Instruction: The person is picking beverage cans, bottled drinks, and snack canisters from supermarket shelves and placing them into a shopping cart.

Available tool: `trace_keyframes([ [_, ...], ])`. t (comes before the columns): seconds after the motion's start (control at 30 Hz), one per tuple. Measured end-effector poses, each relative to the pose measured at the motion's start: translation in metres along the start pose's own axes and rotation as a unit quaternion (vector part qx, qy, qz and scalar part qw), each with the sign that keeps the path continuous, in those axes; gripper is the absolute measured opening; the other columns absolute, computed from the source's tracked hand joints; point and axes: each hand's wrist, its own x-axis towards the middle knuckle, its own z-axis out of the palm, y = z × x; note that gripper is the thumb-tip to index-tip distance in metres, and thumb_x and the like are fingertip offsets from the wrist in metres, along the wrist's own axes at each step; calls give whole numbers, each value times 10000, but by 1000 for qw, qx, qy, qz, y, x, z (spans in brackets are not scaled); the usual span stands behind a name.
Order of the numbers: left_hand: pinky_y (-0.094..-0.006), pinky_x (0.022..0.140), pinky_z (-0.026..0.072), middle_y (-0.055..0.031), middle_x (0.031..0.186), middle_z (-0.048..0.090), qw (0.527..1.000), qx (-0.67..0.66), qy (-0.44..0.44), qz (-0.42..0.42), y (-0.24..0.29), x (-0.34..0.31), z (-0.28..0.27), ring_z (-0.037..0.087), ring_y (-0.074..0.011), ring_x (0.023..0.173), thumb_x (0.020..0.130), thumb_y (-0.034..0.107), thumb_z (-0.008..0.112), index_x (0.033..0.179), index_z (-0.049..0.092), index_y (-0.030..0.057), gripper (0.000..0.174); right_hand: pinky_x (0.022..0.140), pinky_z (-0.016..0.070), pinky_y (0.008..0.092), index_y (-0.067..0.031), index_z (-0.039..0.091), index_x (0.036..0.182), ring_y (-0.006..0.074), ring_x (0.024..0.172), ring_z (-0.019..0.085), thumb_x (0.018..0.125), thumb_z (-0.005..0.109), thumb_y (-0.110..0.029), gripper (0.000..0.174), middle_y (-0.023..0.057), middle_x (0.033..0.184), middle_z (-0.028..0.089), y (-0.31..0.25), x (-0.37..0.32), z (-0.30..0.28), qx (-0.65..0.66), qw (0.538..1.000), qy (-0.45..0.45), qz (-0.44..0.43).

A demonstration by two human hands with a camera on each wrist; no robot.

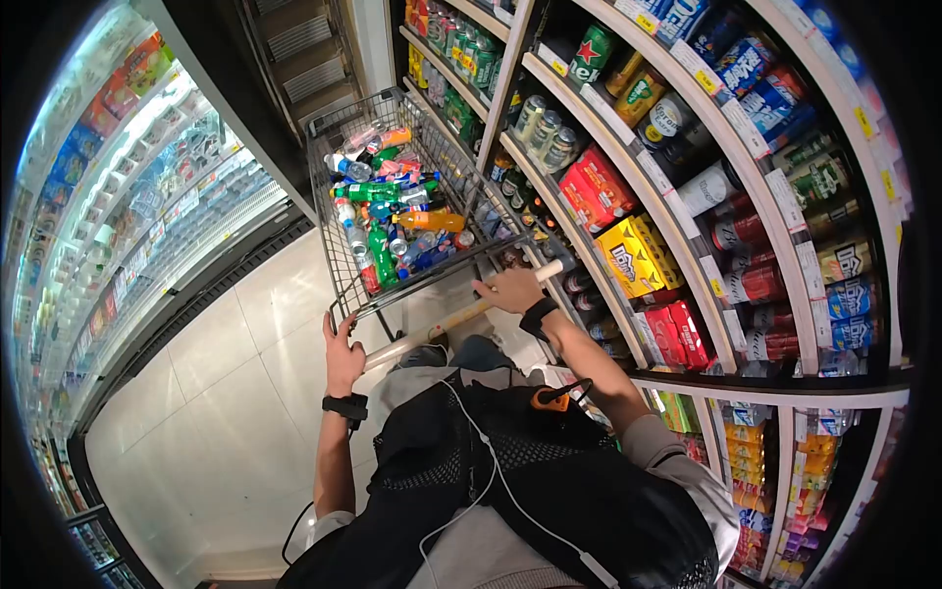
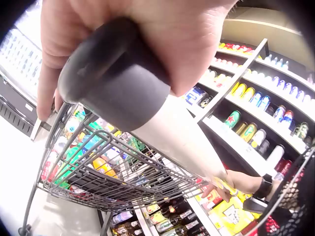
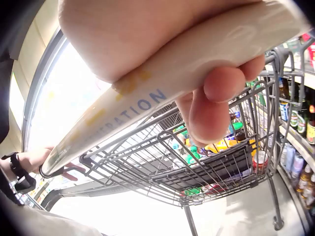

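Head view: cart [image 1: 454,162] holding jumbled bottles [image 1: 430,221], beside drink shelves [image 1: 589,93]. Both hands at handle [image 1: 397,348]; steering stage, I'd judge.

Left wrist view: left hand [image 2: 182,37] rests palm on handle's dark end, fingers extended, not wrapped.

Right wrist view: right hand [image 3: 123,34] grips handle, fingers curled under. Pushing on calls for steady pressure, clearance from shelves.

Stocked drink shelves [image 1: 677,201] stand opposite a brightly lit cooler [image 1: 196,187], pale floor tiles [image 1: 221,363] between.
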Motion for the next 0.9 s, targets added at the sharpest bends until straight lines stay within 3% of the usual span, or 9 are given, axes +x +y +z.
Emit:
trace_keyframes([
  [0.23,-390,1033,401,-263,1287,456,998,-30,-21,-51,-26,-6,6,480,-413,1189,654,-105,413,1250,590,142,670,644,517,459,-136,746,717,354,612,639,937,382,-535,584,158,614,643,0,-10,17,10,1000,12,-18],
  [0.3,-360,1001,412,-233,1236,502,993,-65,-44,-84,-15,-24,4,510,-381,1138,655,-112,404,1225,606,130,651,627,520,458,-121,733,669,361,593,636,931,391,-533,597,164,603,639,7,-26,34,19,998,48,-40],
  [0.33,-340,969,421,-208,1209,528,994,-86,-13,-61,-12,-30,4,526,-350,1098,661,-123,392,1182,625,111,617,603,518,455,-113,722,637,357,568,630,927,409,-520,590,163,584,630,8,-26,43,9,994,90,-60],
  [0.4,-344,981,418,-208,1221,524,995,-79,-2,-63,-24,-38,8,523,-347,1124,667,-126,388,1153,639,99,591,537,506,436,-95,689,554,335,496,609,910,468,-478,569,154,524,599,6,-32,46,17,977,189,-97],
  [0.47,-360,1023,399,-207,1257,515,994,-84,2,-69,-31,-55,13,499,-352,1208,685,-124,391,1050,684,66,505,528,502,431,-93,682,544,325,484,603,906,479,-468,559,152,519,596,5,-51,47,15,975,196,-100],
  [0.57,-366,1048,383,-211,1281,505,987,-117,3,-111,-29,-71,17,476,-362,1249,694,-114,398,1010,704,59,472,518,493,411,-85,657,516,310,462,590,896,504,-440,542,153,505,587,5,-69,45,3,975,199,-96],
  [0.63,-363,1053,376,-213,1291,501,985,-120,5,-121,-30,-87,15,478,-358,1246,701,-94,409,1004,711,60,455,533,497,398,-78,649,511,311,462,590,886,526,-416,520,153,493,578,-2,-86,44,1,983,168,-77],
  [0.77,-367,1066,363,-212,1322,485,988,-106,-2,-113,-16,-129,13,471,-360,1255,699,-76,419,1006,714,60,446,556,506,396,-77,642,507,310,471,597,866,542,-382,482,148,485,572,-5,-132,53,21,976,203,-75],
  [0.9,-367,1063,366,-200,1327,478,985,-123,-20,-122,-18,-161,15,464,-352,1262,688,-90,426,1009,712,55,454,492,482,388,-89,606,476,306,417,555,815,611,-293,396,134,460,544,-10,-167,61,54,957,269,-92],
])
